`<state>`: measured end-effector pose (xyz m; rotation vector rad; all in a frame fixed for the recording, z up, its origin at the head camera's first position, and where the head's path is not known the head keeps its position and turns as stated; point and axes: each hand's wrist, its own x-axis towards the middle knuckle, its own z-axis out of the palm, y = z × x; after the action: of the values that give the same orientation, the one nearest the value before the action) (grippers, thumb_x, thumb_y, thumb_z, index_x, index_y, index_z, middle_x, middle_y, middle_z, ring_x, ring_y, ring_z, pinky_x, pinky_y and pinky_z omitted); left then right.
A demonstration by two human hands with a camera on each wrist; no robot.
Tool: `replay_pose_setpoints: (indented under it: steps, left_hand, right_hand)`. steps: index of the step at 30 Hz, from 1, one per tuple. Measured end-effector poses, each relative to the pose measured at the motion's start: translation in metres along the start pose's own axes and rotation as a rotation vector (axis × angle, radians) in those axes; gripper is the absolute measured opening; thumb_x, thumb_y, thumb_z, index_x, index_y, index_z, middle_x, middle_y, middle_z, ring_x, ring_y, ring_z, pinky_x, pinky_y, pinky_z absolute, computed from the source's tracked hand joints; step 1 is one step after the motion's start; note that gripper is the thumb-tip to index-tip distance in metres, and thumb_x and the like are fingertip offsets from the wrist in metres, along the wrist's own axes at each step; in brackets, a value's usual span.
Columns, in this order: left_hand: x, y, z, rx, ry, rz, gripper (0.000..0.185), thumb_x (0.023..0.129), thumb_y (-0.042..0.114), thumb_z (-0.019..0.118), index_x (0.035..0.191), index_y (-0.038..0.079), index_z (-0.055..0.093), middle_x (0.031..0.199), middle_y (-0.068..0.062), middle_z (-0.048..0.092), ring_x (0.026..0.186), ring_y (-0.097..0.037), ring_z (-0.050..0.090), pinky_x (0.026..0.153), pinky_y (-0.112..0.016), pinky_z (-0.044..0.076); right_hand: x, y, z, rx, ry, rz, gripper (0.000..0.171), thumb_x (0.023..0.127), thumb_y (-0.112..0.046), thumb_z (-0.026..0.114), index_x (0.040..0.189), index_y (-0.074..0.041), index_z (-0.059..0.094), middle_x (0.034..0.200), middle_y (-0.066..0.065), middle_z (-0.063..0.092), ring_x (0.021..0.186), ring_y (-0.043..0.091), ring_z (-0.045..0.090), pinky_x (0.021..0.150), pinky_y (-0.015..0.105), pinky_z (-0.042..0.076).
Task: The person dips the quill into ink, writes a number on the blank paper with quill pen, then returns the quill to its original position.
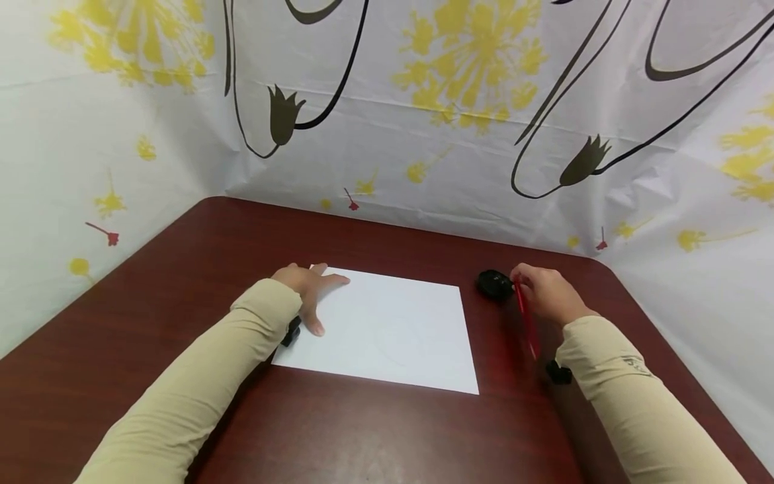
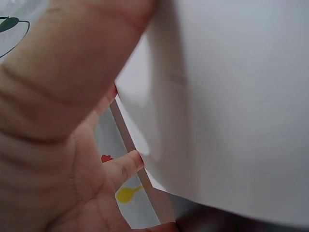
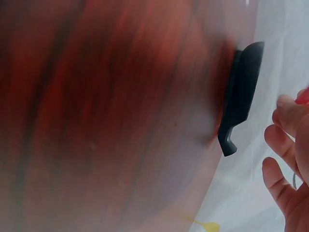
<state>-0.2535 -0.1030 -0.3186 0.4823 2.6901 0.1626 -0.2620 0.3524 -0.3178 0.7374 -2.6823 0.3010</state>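
A blank white sheet of paper (image 1: 393, 329) lies on the table. My left hand (image 1: 307, 289) rests on its left side with fingers spread; in the left wrist view the fingertips (image 2: 136, 158) show at the paper's edge. At the right, my right hand (image 1: 549, 294) pinches a long, thin red strip (image 1: 527, 323) by its far end, and the strip slants down towards me. Only a bit of the red strip (image 3: 303, 97) shows in the right wrist view. Close to the right fingertips sits a rounded black object (image 1: 494, 285) with a short curved tab.
The dark red-brown table (image 1: 363, 430) has rounded far corners. White cloth (image 1: 375, 134) printed with yellow and brown flowers hangs behind it and on both sides. A small black device (image 1: 557, 372) sits at the right wrist, another (image 1: 291, 333) at the left.
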Motion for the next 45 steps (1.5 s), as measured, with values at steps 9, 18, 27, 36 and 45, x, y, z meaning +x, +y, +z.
replay_pose_setpoints:
  steps: [9,18,27,36,45]
  left_hand:
    - [-0.001,0.003,-0.001,0.038,0.001,0.012,0.112,0.065,0.049,0.088,0.154,0.037,0.022,0.16,-0.016,0.012,0.137,-0.052,0.021,0.1,-0.06,0.036]
    - [-0.002,0.002,-0.002,0.02,-0.02,0.004,0.112,0.066,0.047,0.088,0.155,0.037,0.02,0.161,-0.015,0.009,0.137,-0.056,0.016,0.101,-0.062,0.033]
    - [-0.002,0.002,-0.002,0.014,-0.015,0.012,0.112,0.066,0.048,0.088,0.155,0.036,0.02,0.161,-0.015,0.009,0.136,-0.057,0.018,0.102,-0.062,0.033]
    - [-0.001,0.005,-0.001,0.012,-0.019,-0.007,0.111,0.065,0.046,0.088,0.154,0.038,0.021,0.161,-0.013,0.01,0.137,-0.054,0.019,0.101,-0.062,0.033]
    - [0.0,0.003,-0.002,0.032,-0.038,-0.007,0.112,0.066,0.049,0.087,0.154,0.038,0.02,0.161,-0.013,0.008,0.136,-0.054,0.019,0.1,-0.063,0.033]
  right_hand:
    - [0.008,0.013,-0.002,-0.077,-0.098,0.041,0.021,0.084,0.01,0.06,0.097,-0.007,0.063,0.085,0.01,0.065,0.068,0.024,0.056,0.056,0.041,0.048]
    - [0.015,0.02,-0.001,-0.092,-0.148,0.064,0.019,0.085,0.009,0.06,0.094,-0.008,0.064,0.085,0.009,0.065,0.072,0.025,0.059,0.058,0.043,0.05]
    - [0.016,0.031,0.006,-0.097,-0.199,0.128,0.022,0.086,0.008,0.056,0.098,-0.009,0.063,0.088,0.011,0.065,0.075,0.027,0.059,0.057,0.043,0.048]
    - [0.013,0.029,0.007,-0.096,-0.249,0.152,0.025,0.087,0.01,0.054,0.102,-0.007,0.063,0.096,0.016,0.066,0.081,0.03,0.06,0.059,0.045,0.049]
    - [0.011,0.031,0.007,-0.099,-0.238,0.132,0.027,0.086,0.012,0.052,0.101,-0.007,0.064,0.096,0.014,0.067,0.085,0.032,0.063,0.065,0.049,0.051]
